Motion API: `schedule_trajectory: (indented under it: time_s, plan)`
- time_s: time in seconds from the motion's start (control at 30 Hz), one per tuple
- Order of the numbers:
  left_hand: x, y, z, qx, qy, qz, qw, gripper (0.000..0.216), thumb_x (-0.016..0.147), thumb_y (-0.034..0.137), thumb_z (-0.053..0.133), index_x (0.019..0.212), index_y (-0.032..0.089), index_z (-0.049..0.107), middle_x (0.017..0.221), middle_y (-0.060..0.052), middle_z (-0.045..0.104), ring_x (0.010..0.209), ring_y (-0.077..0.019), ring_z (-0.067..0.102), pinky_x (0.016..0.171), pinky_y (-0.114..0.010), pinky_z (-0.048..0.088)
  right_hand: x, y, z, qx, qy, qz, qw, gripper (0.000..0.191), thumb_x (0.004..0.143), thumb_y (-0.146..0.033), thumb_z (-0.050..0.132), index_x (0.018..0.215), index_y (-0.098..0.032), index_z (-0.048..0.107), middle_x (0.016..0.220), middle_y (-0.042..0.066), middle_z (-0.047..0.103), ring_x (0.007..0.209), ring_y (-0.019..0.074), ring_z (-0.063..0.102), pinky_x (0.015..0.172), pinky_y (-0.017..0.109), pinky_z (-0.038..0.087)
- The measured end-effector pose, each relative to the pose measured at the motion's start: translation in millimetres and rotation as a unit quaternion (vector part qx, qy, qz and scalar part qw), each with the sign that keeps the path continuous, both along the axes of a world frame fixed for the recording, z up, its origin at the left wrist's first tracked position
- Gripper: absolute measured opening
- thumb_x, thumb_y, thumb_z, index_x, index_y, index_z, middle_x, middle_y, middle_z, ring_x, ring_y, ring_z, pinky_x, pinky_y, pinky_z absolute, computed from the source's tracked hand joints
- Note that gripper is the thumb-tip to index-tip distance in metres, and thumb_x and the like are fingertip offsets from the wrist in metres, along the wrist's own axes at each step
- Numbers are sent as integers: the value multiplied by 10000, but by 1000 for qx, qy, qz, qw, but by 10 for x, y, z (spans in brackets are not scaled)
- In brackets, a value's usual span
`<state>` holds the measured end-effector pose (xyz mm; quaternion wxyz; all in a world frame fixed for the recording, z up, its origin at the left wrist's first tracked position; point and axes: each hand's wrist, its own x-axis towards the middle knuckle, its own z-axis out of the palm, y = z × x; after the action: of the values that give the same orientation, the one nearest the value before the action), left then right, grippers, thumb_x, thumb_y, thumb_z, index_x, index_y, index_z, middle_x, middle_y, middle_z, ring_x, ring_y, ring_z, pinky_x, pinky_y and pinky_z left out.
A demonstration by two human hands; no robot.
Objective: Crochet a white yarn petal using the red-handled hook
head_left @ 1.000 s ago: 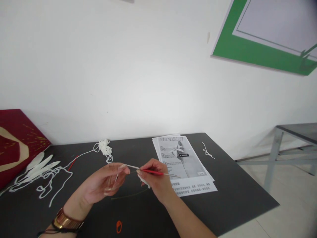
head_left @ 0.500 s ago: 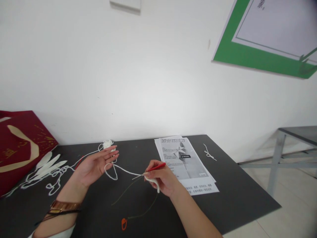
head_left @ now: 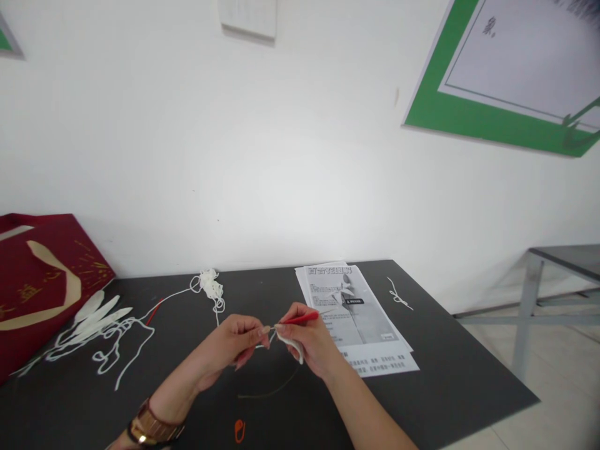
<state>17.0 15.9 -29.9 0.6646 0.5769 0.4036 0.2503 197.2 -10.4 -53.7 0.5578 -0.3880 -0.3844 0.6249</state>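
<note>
My right hand [head_left: 307,340] is closed around a red-handled crochet hook [head_left: 304,318] and a small white crocheted piece [head_left: 291,345]. A thin dark wire [head_left: 276,391] curves down from that piece over the table. Fingertips pressed together, my left hand [head_left: 239,340] pinches white yarn close to the hook's tip, almost touching the right fingers. The yarn runs back to a loose white yarn bundle [head_left: 211,284] near the wall. An orange stitch marker [head_left: 239,430] lies in front of my hands. The hook's tip is too small to make out.
White crocheted petals [head_left: 100,315] and loose yarn strands lie left, by a dark red gift bag [head_left: 42,275]. Printed pattern sheets [head_left: 375,325] lie right of my hands, a yarn scrap [head_left: 398,295] beyond them. The black table [head_left: 450,375] meets a white wall at the back.
My left hand has come right and down from the yarn bundle, and its spread fingers have closed on the yarn beside the hook. My right hand keeps its hold, nearly still.
</note>
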Motion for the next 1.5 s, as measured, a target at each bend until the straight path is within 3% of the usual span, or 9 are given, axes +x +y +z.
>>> schedule_trajectory:
  time_s: [0.2, 0.47, 0.9, 1.07, 1.2, 1.27, 1.33, 1.4, 1.5]
  plan:
    - [-17, 26, -52, -90, -99, 5, 991, 249, 778, 370, 672, 658, 157, 628, 339, 125, 276, 344, -45, 162, 393, -216, 132, -53, -10, -11, 8, 5, -9, 1000, 249, 643, -214, 807, 670, -179, 562, 430, -70, 563, 303, 48, 423, 279, 132, 269]
    - [-32, 80, -44, -177, -182, 21, 967, 181, 778, 267, 672, 650, 149, 622, 359, 127, 244, 355, -36, 116, 381, -201, 136, -87, 4, -11, 3, 40, -35, 999, 247, 630, -198, 813, 657, -176, 568, 472, -63, 575, 327, 43, 423, 293, 136, 284]
    - [-127, 135, 1, -132, -163, 65, 976, 189, 720, 315, 688, 640, 171, 593, 368, 139, 175, 365, -49, 100, 367, -191, 161, -97, 3, 20, -1, 73, -38, 997, 258, 601, -209, 829, 634, -184, 574, 494, -49, 599, 347, 52, 422, 306, 158, 278]
    - [-121, 147, 24, -28, -83, 115, 989, 192, 737, 338, 688, 710, 149, 675, 382, 81, 383, 367, -73, 291, 399, -213, 252, -65, 33, 30, -17, 90, -90, 992, 284, 559, -219, 854, 623, -175, 581, 486, -40, 603, 357, 58, 450, 318, 156, 303]
    - [-115, 62, 133, 121, -36, 245, 961, 166, 737, 292, 701, 894, 236, 693, 815, -1, 666, 813, -173, 575, 694, -247, 423, -54, 49, 12, -34, 107, -146, 983, 285, 582, -249, 856, 674, -176, 597, 553, -41, 629, 447, 71, 541, 410, 160, 434]
    - [-51, -67, 145, 301, 45, 286, 909, 93, 785, 283, 654, 856, 236, 693, 917, -30, 673, 948, -221, 570, 821, -295, 416, -62, 56, -9, -45, 120, -167, 978, 291, 589, -268, 858, 697, -175, 604, 612, -30, 653, 504, 87, 587, 471, 187, 491]
    - [74, -230, 88, 463, 157, 191, 851, 126, 842, 269, 592, 803, 213, 698, 840, -63, 677, 854, -240, 588, 804, -351, 428, -77, 64, -29, -52, 136, -184, 972, 301, 584, -282, 862, 701, -174, 606, 638, -24, 659, 550, 100, 615, 527, 212, 522]
    - [233, -382, -12, 537, 251, 103, 799, 145, 839, 290, 607, 873, 196, 712, 813, -80, 687, 784, -255, 587, 750, -384, 433, -94, 70, -47, -57, 148, -198, 967, 311, 570, -287, 871, 698, -173, 611, 638, -22, 655, 585, 110, 630, 571, 227, 535]
    - [437, -517, -112, 588, 369, 84, 715, 180, 842, 255, 589, 936, 156, 706, 827, -109, 685, 781, -279, 589, 716, -404, 433, -126, 67, -63, -57, 160, -212, 962, 324, 544, -285, 885, 689, -171, 619, 629, -17, 648, 610, 125, 636, 612, 251, 542]
